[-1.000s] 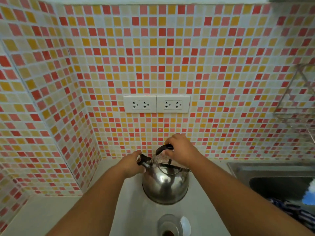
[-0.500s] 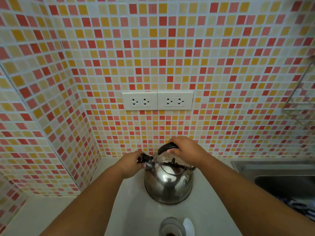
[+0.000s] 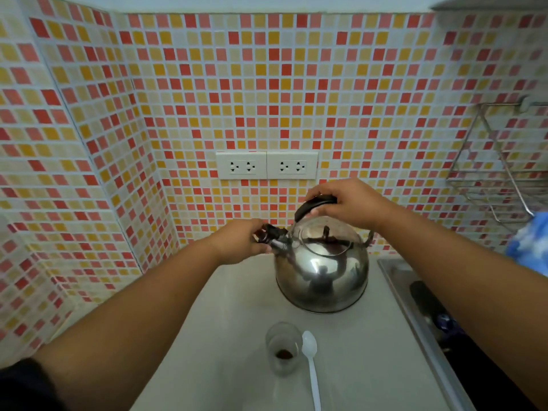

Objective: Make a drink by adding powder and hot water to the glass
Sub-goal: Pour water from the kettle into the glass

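Note:
A shiny steel kettle [image 3: 321,274] stands on the white counter [image 3: 225,336] near the tiled wall. My right hand [image 3: 353,203] grips its black handle from above. My left hand [image 3: 243,240] pinches the black cap at the tip of the spout, on the kettle's left side. In front of the kettle stands a small clear glass [image 3: 283,348] with dark brown powder at its bottom. A white plastic spoon [image 3: 311,363] lies on the counter just right of the glass.
Two white double sockets [image 3: 267,165] sit on the mosaic wall behind the kettle. A steel sink [image 3: 427,307] lies to the right. A wire rack [image 3: 501,167] hangs on the right wall, with a blue-white cloth [image 3: 530,241] below it.
The view has tipped down and back, so the whole glass and spoon show. Both hands stay on the kettle's handle and spout cap; the kettle still stands on the counter.

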